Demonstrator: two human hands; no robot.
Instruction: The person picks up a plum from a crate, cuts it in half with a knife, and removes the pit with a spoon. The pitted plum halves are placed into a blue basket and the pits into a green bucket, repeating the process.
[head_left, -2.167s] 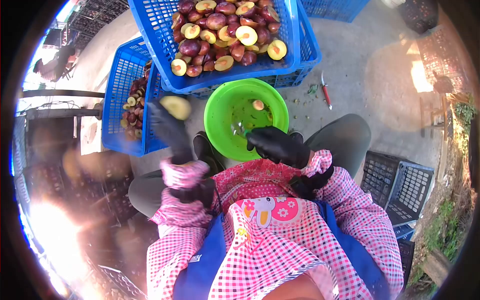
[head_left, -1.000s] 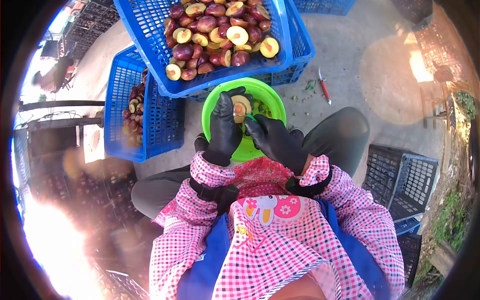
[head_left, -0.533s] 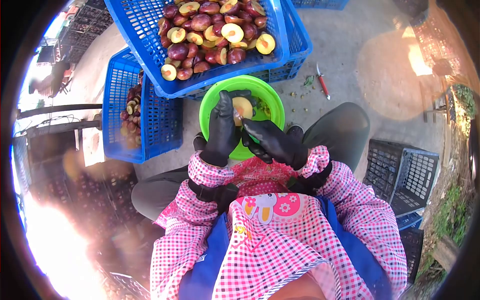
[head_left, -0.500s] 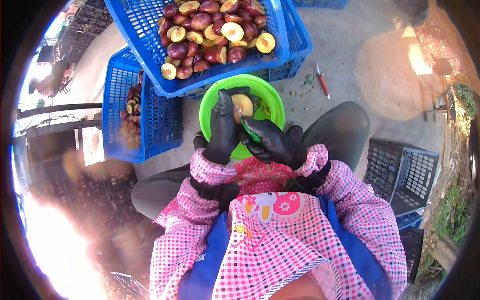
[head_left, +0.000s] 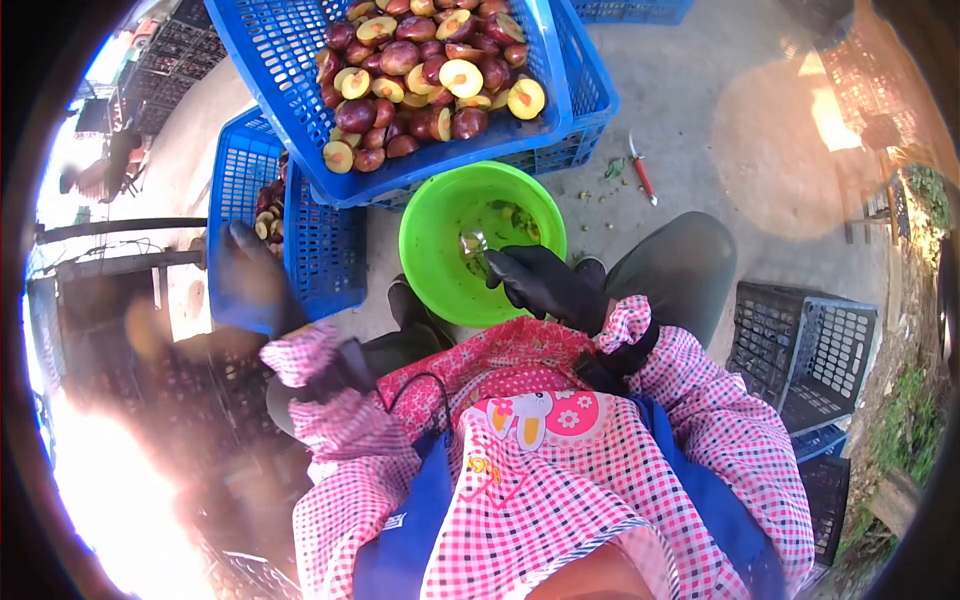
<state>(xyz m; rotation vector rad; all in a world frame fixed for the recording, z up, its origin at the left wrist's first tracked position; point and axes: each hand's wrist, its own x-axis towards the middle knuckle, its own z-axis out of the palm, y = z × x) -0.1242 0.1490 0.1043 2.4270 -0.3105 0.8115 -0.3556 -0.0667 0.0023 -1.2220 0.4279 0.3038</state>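
Note:
My left hand (head_left: 252,270), in a black glove, is blurred over the near side of the left blue crate (head_left: 325,285), which has halved plums (head_left: 270,212) in it. Motion smears its fingers, and whether it holds anything does not show. Over the bright green basin (head_left: 420,275), my gloved right hand (head_left: 545,280) is closed around a small tool with a shiny metal end (head_left: 473,242). Its handle is hidden by the fingers. Dark scraps (head_left: 512,217) lie on the basin's bottom.
Stacked blue crates stand ahead; the tilted upper crate (head_left: 365,190) bears many plum halves (head_left: 400,57). A red-handled knife (head_left: 643,172) lies on the concrete floor beside green bits. Black crates (head_left: 800,345) are at my right. My knees flank the basin.
My left hand has left the basin and swung left to the left crate. The plum half no longer shows between my hands. My right hand stays over the basin with the tool.

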